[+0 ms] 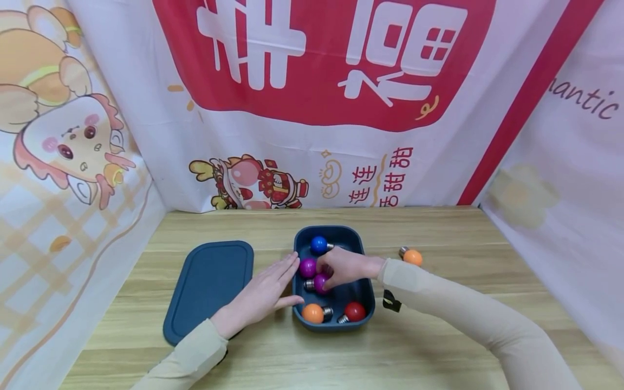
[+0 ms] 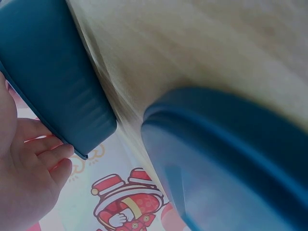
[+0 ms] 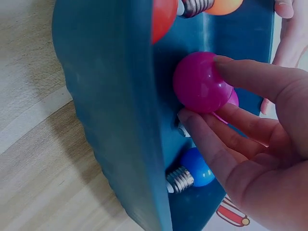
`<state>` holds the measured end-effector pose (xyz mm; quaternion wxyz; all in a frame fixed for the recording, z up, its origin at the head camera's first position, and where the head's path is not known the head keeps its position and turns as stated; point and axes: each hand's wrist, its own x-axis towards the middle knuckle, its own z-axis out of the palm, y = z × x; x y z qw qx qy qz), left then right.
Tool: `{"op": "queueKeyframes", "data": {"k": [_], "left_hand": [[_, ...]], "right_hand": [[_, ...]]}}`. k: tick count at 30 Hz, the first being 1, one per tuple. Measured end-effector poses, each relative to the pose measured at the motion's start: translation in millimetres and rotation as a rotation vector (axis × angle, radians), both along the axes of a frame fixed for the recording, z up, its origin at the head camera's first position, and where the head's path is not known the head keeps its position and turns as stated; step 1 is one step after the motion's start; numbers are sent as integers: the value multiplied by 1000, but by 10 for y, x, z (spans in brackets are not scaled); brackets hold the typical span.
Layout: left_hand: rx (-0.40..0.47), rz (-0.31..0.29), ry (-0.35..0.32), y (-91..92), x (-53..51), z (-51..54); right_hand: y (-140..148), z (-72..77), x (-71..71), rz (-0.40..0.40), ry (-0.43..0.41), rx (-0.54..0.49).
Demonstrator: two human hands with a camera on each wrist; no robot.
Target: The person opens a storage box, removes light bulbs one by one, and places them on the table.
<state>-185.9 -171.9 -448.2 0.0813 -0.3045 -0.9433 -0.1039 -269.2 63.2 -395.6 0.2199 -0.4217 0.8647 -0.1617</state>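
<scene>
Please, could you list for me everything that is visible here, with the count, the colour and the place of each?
Box: 1, dark blue, mid-table
Lid: 1, dark blue, on the table left of the box
Blue bulb: 1, box's far end
Purple bulbs: 2, mid-box, the nearer one pinched
Red bulb: 1, box's near right corner
Orange bulbs: 2, one in the box's near left corner, one on the table to the right
Table: 1, pale wood-look, underneath
Printed cloth: three sides, mainly white, behind and beside the table
Black piece: 1, by the right cuff, unclear what
Sleeves: 2, beige, on both arms
Left hand: 1, at the box's left rim
Right hand: 1, pinching a purple bulb
</scene>
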Motion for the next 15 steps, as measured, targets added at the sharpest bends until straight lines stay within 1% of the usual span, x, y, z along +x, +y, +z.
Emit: {"op": "queueKeyframes", "data": {"k": [5, 12, 15], "left_hand": [[-3, -3, 10, 4, -6, -25], [-11, 18, -8, 7, -11, -16], [-13, 17, -12, 6, -9, -11]], "right_hand": [[57, 8, -8, -21, 13, 3], [183, 90, -20, -13, 79, -66], [242, 133, -30, -11, 108, -93]]}}
